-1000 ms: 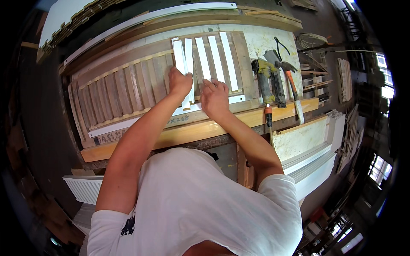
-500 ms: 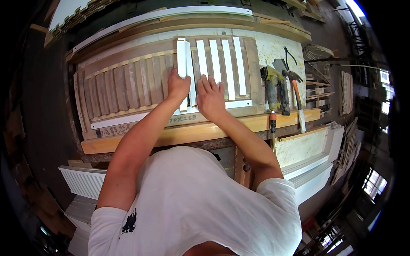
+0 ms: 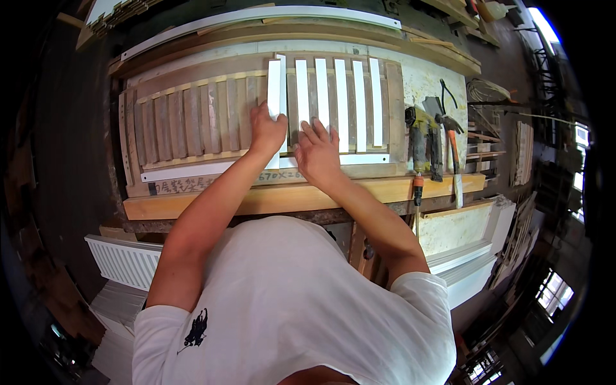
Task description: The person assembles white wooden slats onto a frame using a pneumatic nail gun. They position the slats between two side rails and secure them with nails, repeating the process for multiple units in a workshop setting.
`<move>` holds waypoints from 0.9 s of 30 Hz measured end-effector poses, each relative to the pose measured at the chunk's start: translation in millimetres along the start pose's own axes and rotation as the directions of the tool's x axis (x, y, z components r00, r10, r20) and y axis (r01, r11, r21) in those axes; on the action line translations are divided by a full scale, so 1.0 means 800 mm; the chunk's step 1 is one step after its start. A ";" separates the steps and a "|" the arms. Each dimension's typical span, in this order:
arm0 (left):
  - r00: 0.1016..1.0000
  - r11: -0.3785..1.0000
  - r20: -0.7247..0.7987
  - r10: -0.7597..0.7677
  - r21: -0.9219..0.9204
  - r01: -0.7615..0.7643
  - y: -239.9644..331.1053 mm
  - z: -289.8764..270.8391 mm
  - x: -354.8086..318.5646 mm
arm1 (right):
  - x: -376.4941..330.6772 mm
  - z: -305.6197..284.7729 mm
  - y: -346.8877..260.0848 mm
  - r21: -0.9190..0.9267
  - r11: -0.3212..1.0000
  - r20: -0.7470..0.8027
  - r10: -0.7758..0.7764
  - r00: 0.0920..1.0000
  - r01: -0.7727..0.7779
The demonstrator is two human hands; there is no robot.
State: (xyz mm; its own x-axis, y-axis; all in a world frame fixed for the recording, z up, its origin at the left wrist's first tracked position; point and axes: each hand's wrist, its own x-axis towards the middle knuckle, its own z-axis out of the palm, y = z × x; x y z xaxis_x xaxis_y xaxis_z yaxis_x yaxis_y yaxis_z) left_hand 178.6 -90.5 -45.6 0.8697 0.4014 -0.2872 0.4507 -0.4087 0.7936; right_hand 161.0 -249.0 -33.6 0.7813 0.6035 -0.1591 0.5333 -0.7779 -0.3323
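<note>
My left hand (image 3: 268, 133) is closed around a white slat (image 3: 274, 83), held at its lower half. A second white slat (image 3: 283, 70) shows just behind its right edge; whether the hand grips both is hidden. My right hand (image 3: 317, 154) lies with its fingers apart over the lower ends of the nearest white slats (image 3: 301, 90) in the row. Several white slats stand parallel in the right part of a wooden slotted frame (image 3: 394, 115). A long white rail (image 3: 192, 173) with holes near its ends runs along the frame's near side, partly under my hands.
Brown wooden strips (image 3: 186, 125) fill the frame's left part. On the bench's right lie a power drill (image 3: 420, 144), a hammer (image 3: 453, 147) and pliers (image 3: 448, 94). A yellowish beam (image 3: 378, 190) edges the bench near me. Another white rail (image 3: 269, 12) lies at the far side.
The view has shifted, so the bench sits slightly further right. A slat that leaned beside my left hand now lies in line with the row. Both hands stay close together.
</note>
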 end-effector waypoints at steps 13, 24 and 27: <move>0.959 0.923 -0.044 0.279 0.287 -0.255 -0.017 -0.019 0.026 | -0.004 0.012 -0.044 -0.062 0.979 0.004 -0.193 0.981 0.193; 0.890 0.653 0.221 0.399 0.613 -0.445 -0.030 -0.044 -0.026 | 0.186 -0.117 0.084 0.816 0.575 -0.364 0.439 0.822 0.054; 0.872 0.637 0.229 0.432 0.607 -0.475 -0.026 -0.051 -0.032 | 0.249 -0.186 0.107 0.974 0.229 -0.138 0.593 0.794 -0.002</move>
State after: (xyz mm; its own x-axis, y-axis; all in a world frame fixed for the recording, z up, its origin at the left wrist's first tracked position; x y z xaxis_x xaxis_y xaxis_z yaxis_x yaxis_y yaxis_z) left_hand 139.0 -59.1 -33.0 0.9994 -0.0141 -0.0309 -0.0036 -0.9487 0.3161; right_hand 410.5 -221.5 45.0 0.9807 -0.0062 -0.1952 -0.1952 -0.0087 -0.9807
